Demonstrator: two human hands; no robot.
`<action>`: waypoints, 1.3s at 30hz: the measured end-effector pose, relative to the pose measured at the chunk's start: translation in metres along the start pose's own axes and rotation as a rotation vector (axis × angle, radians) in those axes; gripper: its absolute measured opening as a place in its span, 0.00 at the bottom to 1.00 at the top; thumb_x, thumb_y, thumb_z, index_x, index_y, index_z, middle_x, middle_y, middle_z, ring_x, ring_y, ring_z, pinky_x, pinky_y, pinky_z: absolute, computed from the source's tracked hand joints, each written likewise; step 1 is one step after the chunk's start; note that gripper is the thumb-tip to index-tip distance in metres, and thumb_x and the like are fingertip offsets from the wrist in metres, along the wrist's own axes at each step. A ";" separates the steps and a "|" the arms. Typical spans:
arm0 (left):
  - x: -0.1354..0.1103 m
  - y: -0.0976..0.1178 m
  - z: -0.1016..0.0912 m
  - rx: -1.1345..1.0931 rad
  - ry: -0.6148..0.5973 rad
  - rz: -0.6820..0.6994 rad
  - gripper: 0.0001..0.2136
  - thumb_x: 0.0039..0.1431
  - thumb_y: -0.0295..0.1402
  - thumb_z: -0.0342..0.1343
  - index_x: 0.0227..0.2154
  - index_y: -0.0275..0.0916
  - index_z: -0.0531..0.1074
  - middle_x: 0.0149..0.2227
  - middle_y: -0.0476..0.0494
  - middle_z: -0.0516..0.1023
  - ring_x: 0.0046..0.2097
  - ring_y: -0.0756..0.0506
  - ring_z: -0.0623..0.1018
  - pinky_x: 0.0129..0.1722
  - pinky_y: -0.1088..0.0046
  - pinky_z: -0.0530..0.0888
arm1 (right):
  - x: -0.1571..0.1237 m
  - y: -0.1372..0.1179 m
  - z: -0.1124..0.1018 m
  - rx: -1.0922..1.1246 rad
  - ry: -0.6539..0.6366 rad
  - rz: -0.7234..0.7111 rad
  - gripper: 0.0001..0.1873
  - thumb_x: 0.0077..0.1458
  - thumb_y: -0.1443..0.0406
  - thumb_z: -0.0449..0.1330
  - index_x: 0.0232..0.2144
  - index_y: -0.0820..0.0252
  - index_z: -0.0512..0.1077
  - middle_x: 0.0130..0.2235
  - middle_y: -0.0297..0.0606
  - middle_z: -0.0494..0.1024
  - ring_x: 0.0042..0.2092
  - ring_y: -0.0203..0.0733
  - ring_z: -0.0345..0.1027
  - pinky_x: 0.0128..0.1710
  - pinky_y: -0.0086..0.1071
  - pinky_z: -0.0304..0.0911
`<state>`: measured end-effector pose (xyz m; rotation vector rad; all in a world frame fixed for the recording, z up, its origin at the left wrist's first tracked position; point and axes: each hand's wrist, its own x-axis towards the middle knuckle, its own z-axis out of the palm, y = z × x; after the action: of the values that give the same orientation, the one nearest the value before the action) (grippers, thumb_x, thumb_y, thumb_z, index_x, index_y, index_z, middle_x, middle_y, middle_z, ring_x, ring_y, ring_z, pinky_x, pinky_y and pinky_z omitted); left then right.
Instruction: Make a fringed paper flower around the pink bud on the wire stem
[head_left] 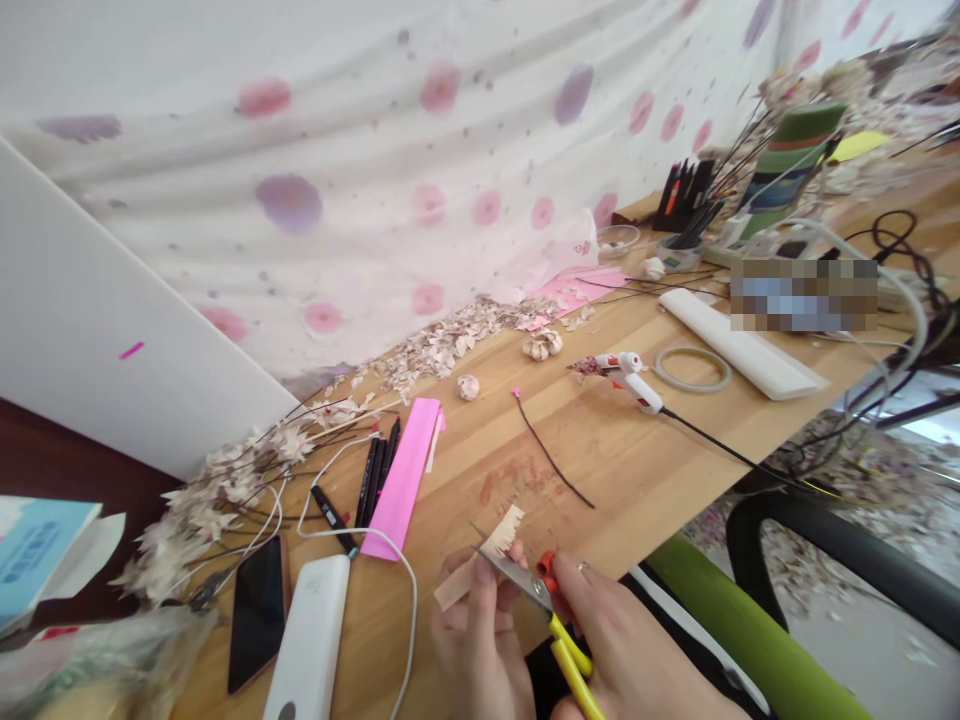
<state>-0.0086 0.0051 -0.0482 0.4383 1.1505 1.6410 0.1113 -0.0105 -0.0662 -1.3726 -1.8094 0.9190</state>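
Note:
My left hand pinches a cream paper strip with a fringed upper edge, near the front edge of the wooden table. My right hand grips yellow-handled scissors with a red pivot. The scissors' blades lie across the strip just below the fringe. Both hands are closed around what they hold.
A dark wire stem with a pink tip, a folded pink paper, black pens, a glue gun, a tape ring, a phone, a white power bank and paper flower branches lie on the table. A green chair arm is at right.

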 end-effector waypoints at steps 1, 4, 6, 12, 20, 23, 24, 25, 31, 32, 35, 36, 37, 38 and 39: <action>0.000 0.000 0.001 0.000 0.000 -0.001 0.14 0.47 0.44 0.74 0.28 0.39 0.83 0.30 0.43 0.84 0.33 0.44 0.85 0.33 0.75 0.82 | 0.000 0.000 0.000 -0.001 -0.005 0.003 0.46 0.36 0.18 0.36 0.28 0.51 0.53 0.28 0.37 0.72 0.25 0.43 0.63 0.26 0.34 0.58; -0.001 0.001 0.002 -0.011 -0.005 -0.006 0.14 0.47 0.44 0.74 0.29 0.38 0.83 0.30 0.43 0.84 0.33 0.44 0.85 0.34 0.74 0.82 | 0.001 0.000 0.000 0.010 -0.047 0.027 0.46 0.36 0.18 0.42 0.28 0.51 0.53 0.29 0.38 0.73 0.26 0.45 0.63 0.27 0.35 0.58; -0.001 0.002 0.002 -0.021 -0.007 -0.011 0.14 0.47 0.44 0.74 0.29 0.38 0.82 0.30 0.43 0.84 0.34 0.43 0.86 0.34 0.74 0.82 | 0.002 0.000 -0.002 0.002 -0.073 0.047 0.43 0.40 0.21 0.49 0.29 0.51 0.53 0.29 0.39 0.73 0.28 0.46 0.64 0.28 0.36 0.59; -0.001 0.005 0.001 -0.033 -0.010 -0.005 0.15 0.46 0.43 0.75 0.30 0.38 0.82 0.31 0.41 0.85 0.33 0.43 0.86 0.33 0.74 0.83 | 0.002 -0.001 -0.005 -0.027 -0.065 0.037 0.39 0.43 0.27 0.58 0.27 0.51 0.53 0.28 0.35 0.72 0.26 0.42 0.63 0.27 0.33 0.57; 0.001 0.001 -0.002 -0.067 -0.022 -0.004 0.14 0.45 0.43 0.75 0.28 0.38 0.82 0.30 0.40 0.86 0.31 0.42 0.86 0.32 0.71 0.83 | -0.009 0.015 0.004 0.084 0.000 -0.037 0.44 0.45 0.26 0.56 0.42 0.57 0.66 0.39 0.49 0.80 0.38 0.58 0.77 0.37 0.43 0.71; 0.001 0.000 -0.001 -0.061 -0.041 -0.012 0.15 0.45 0.43 0.75 0.27 0.38 0.81 0.29 0.41 0.86 0.31 0.42 0.86 0.32 0.71 0.83 | -0.010 0.019 0.006 0.064 0.019 -0.057 0.48 0.45 0.23 0.49 0.43 0.58 0.68 0.38 0.51 0.81 0.37 0.58 0.77 0.37 0.43 0.72; 0.001 0.001 0.000 -0.052 -0.053 -0.013 0.15 0.45 0.43 0.75 0.27 0.38 0.81 0.29 0.41 0.85 0.31 0.42 0.86 0.32 0.72 0.83 | -0.010 0.020 0.006 0.048 0.038 -0.057 0.51 0.43 0.21 0.45 0.42 0.58 0.68 0.38 0.51 0.81 0.36 0.59 0.77 0.36 0.44 0.71; 0.001 0.002 0.001 -0.041 -0.061 -0.012 0.15 0.45 0.44 0.75 0.27 0.38 0.82 0.28 0.42 0.85 0.31 0.43 0.86 0.33 0.72 0.83 | -0.009 0.019 0.006 0.036 0.056 -0.059 0.53 0.41 0.20 0.42 0.40 0.58 0.68 0.37 0.51 0.80 0.35 0.58 0.77 0.35 0.43 0.71; -0.001 0.002 0.003 -0.026 -0.051 -0.019 0.14 0.47 0.44 0.74 0.28 0.38 0.81 0.29 0.42 0.85 0.32 0.43 0.86 0.33 0.71 0.83 | -0.003 0.011 0.004 0.031 0.051 -0.076 0.50 0.41 0.20 0.38 0.37 0.56 0.64 0.32 0.44 0.79 0.30 0.52 0.75 0.31 0.38 0.67; -0.001 0.001 0.001 -0.025 -0.051 -0.024 0.14 0.47 0.44 0.74 0.28 0.38 0.81 0.30 0.41 0.86 0.32 0.43 0.86 0.33 0.72 0.83 | -0.002 0.010 0.004 0.036 0.045 -0.074 0.50 0.41 0.20 0.38 0.36 0.55 0.64 0.32 0.43 0.78 0.30 0.52 0.74 0.31 0.38 0.67; 0.001 0.000 -0.001 -0.010 -0.052 -0.031 0.14 0.48 0.43 0.73 0.29 0.38 0.81 0.31 0.41 0.86 0.33 0.43 0.86 0.34 0.73 0.82 | -0.003 0.009 0.004 0.036 0.013 -0.051 0.49 0.41 0.20 0.37 0.34 0.54 0.62 0.31 0.42 0.78 0.29 0.50 0.73 0.30 0.37 0.65; 0.002 0.000 -0.001 -0.004 -0.053 -0.025 0.13 0.48 0.43 0.73 0.29 0.38 0.81 0.30 0.41 0.85 0.33 0.43 0.86 0.34 0.73 0.82 | -0.002 0.009 0.004 0.032 0.006 -0.041 0.48 0.40 0.19 0.38 0.34 0.54 0.61 0.31 0.42 0.77 0.29 0.49 0.72 0.30 0.37 0.64; 0.002 0.000 -0.001 0.003 -0.055 -0.021 0.13 0.49 0.42 0.73 0.28 0.38 0.81 0.30 0.42 0.85 0.33 0.43 0.86 0.34 0.74 0.82 | -0.002 0.008 0.004 0.024 0.000 -0.033 0.48 0.40 0.19 0.39 0.33 0.53 0.60 0.31 0.41 0.77 0.28 0.48 0.70 0.29 0.36 0.63; 0.002 0.001 0.000 0.006 -0.054 -0.017 0.13 0.49 0.43 0.73 0.28 0.38 0.81 0.29 0.43 0.85 0.32 0.44 0.86 0.33 0.74 0.82 | -0.002 0.008 0.003 0.014 -0.003 -0.026 0.47 0.39 0.19 0.39 0.32 0.53 0.59 0.30 0.41 0.76 0.27 0.47 0.69 0.28 0.36 0.61; 0.003 0.002 0.000 0.007 -0.055 -0.015 0.13 0.49 0.43 0.73 0.28 0.38 0.81 0.29 0.43 0.84 0.32 0.44 0.85 0.33 0.74 0.82 | -0.002 0.007 0.002 0.004 -0.008 -0.019 0.47 0.39 0.19 0.39 0.31 0.53 0.58 0.29 0.40 0.76 0.26 0.47 0.67 0.26 0.35 0.60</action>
<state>-0.0101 0.0076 -0.0473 0.4755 1.1158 1.6028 0.1133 -0.0109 -0.0735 -1.3495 -1.8227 0.9189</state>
